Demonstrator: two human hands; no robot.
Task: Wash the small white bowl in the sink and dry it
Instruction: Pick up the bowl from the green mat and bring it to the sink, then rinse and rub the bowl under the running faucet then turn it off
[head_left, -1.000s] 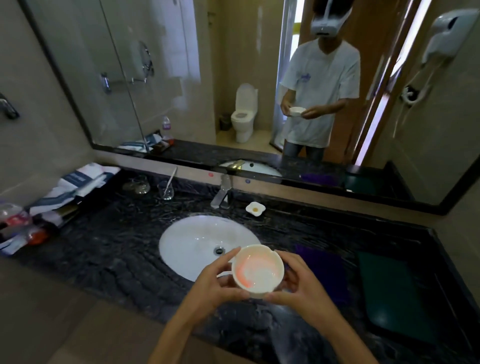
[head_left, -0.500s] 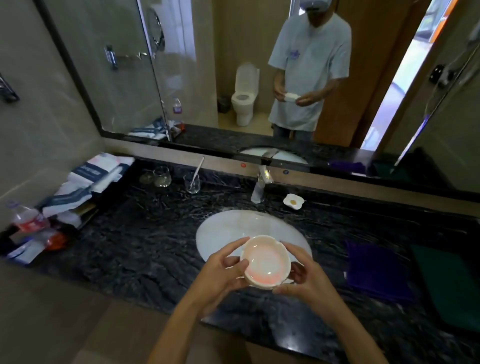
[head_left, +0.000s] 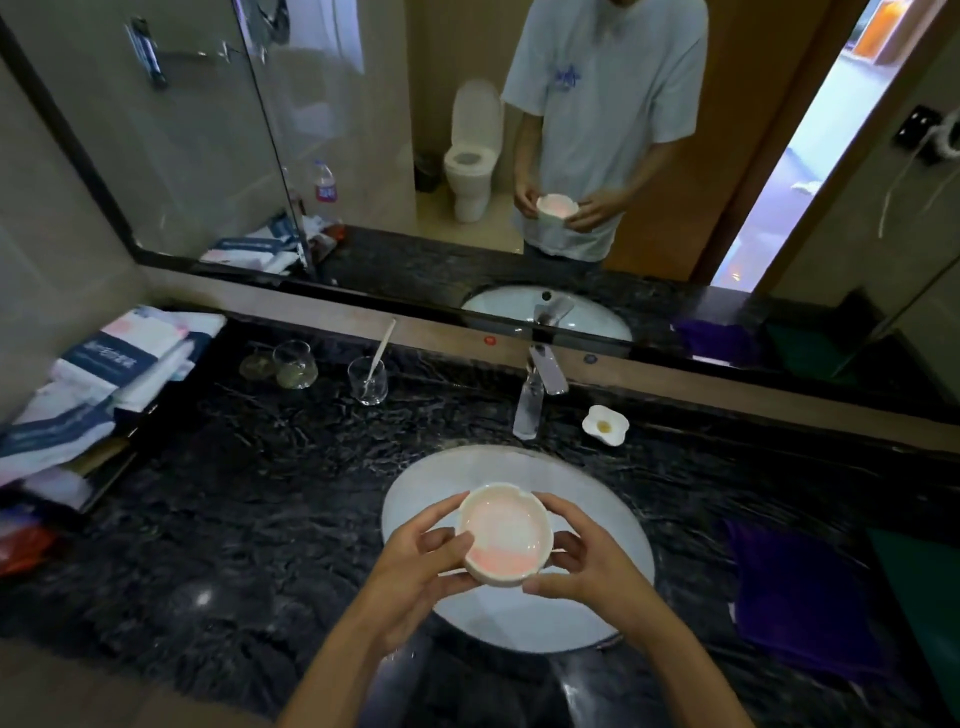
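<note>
The small white bowl (head_left: 504, 540) was held above the white oval sink (head_left: 613, 525), mouth up and tipped slightly toward the camera, with a pink film across its inside. The left hand (head_left: 415, 566) gripped its left side, thumb on the rim and fingers curled under the base, while the right hand (head_left: 592, 566) clasped the right side in the same way, so both hands were closed around the bowl. The sink was set in a black marbled desk (head_left: 260, 519), and a chrome faucet (head_left: 537, 389) stood at its back edge, no water visible from it. Just to the right of the faucet lay a small white flower-shaped dish (head_left: 605, 425) with a yellowish spot in it. Farther left stood a clear glass (head_left: 367, 382) holding a stirrer and a rounder glass cup (head_left: 295, 364). Folded towels (head_left: 104, 384) were stacked at the desk's left end, and a purple cloth (head_left: 795, 597) lay to the right of the sink beside a green mat (head_left: 924, 597). The mirror (head_left: 363, 156) behind reflected the person holding the bowl.
</note>
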